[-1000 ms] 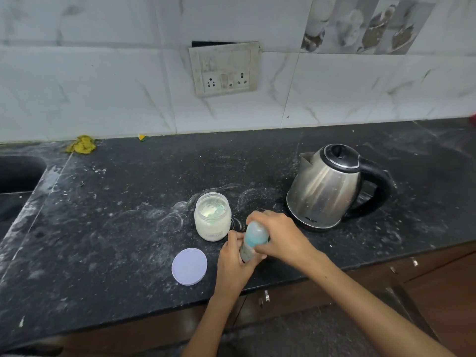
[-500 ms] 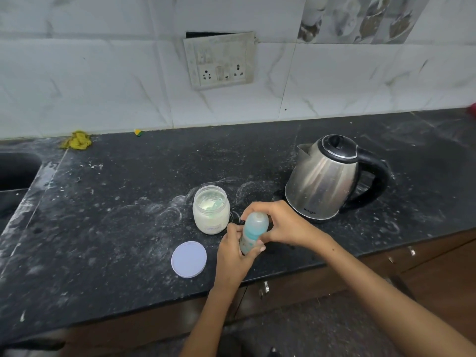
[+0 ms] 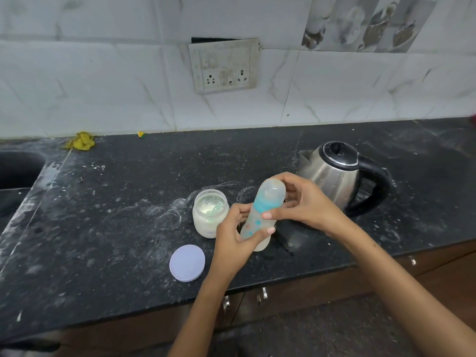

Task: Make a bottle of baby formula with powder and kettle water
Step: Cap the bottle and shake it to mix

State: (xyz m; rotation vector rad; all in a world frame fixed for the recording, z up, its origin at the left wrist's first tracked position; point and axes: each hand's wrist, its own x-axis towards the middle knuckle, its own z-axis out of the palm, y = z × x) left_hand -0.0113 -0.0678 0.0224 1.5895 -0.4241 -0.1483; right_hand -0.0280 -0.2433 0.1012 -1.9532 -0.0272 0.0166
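A translucent baby bottle [image 3: 260, 215] with a teal collar and a clear cap is tilted above the black counter [image 3: 116, 215]. My left hand [image 3: 231, 240] grips its lower body. My right hand [image 3: 301, 202] holds the cap and collar end. Just left of the bottle stands an open jar of white formula powder [image 3: 210, 215]. The jar's lilac lid [image 3: 187, 262] lies flat near the counter's front edge. A steel kettle [image 3: 334, 176] with a black lid and handle stands behind my right hand.
A sink [image 3: 15, 171] is set into the counter at the far left. A yellow cloth [image 3: 80, 144] lies by the wall. A socket plate [image 3: 224, 65] hangs on the tiled wall. Brown cabinet doors [image 3: 438, 266] run below the counter. Powder smears cover the counter.
Both hands have raised the bottle off the counter and tilted it, so more of its body and cap now shows. The jar, lid and kettle have stayed put.
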